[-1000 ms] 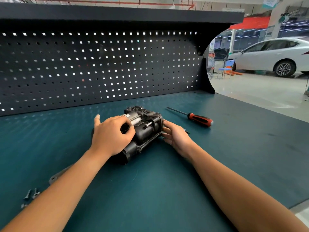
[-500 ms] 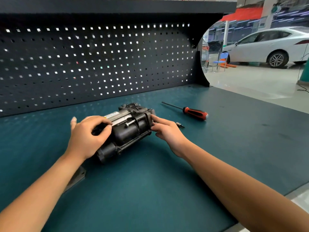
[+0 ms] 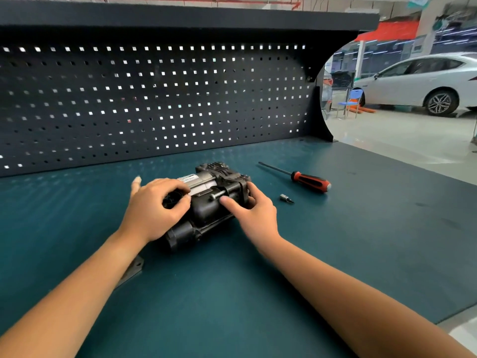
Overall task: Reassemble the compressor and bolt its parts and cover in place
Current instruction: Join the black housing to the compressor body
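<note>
Left hand (image 3: 152,210) and right hand (image 3: 255,210) clasp the compressor (image 3: 206,215), which runs near-left to far-right; the screwdriver (image 3: 309,180) lies nearer the right.

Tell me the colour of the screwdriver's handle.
Red with black, on the screwdriver, seen in the head view.

Obscured: compressor (image 3: 206,210) left end, under left grip (image 3: 154,208). Its label (image 3: 189,179) too small to read. Mostly hidden beneath left forearm (image 3: 77,293): grey plate (image 3: 133,270). Cut by right edge: white car (image 3: 423,81).
</note>
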`<state>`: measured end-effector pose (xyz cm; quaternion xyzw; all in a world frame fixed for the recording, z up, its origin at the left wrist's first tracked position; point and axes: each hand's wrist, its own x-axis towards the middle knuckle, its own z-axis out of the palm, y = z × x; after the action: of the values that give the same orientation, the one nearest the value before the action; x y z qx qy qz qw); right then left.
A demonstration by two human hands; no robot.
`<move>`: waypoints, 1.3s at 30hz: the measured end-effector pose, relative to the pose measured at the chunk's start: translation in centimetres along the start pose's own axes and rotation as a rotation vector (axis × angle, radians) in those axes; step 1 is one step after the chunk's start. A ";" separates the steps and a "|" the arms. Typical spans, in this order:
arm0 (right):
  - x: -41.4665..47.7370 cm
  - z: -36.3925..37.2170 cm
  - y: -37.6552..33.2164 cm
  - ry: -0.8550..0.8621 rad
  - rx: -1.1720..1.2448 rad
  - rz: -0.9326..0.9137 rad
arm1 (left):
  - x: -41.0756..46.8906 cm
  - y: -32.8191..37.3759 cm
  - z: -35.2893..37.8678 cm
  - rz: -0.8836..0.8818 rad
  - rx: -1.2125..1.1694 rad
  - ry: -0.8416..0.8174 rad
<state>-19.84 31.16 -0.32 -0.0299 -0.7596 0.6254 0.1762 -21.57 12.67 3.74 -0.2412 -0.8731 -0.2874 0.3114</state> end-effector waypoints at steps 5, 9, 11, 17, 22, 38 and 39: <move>0.0 0.4 0.6 0.053 0.032 0.031 | -0.2 0.5 0.3 -0.015 0.051 0.022; -0.1 0.5 0.6 0.076 0.029 0.042 | -0.2 0.6 -0.2 -0.047 0.069 0.010; -0.1 0.4 0.6 0.082 0.028 0.040 | -0.2 0.6 -0.6 -0.063 0.089 -0.032; -0.1 0.0 0.5 0.074 0.056 0.024 | -0.7 0.2 -3.6 -0.106 -0.018 -0.133; 0.1 -0.3 0.6 0.085 0.069 0.018 | -3.5 -2.1 -11.4 -0.280 -0.247 -0.026; 0.3 0.0 1.0 0.105 0.081 -0.009 | -19.7 -10.1 -24.3 -0.604 0.464 0.078; 0.3 0.0 1.0 0.102 0.078 -0.005 | -20.1 -10.7 -24.7 -0.630 0.618 -0.055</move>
<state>-20.29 31.42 -1.23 -0.0531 -0.7249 0.6516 0.2170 -4.15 -15.97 2.07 0.1338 -0.9569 -0.0870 0.2428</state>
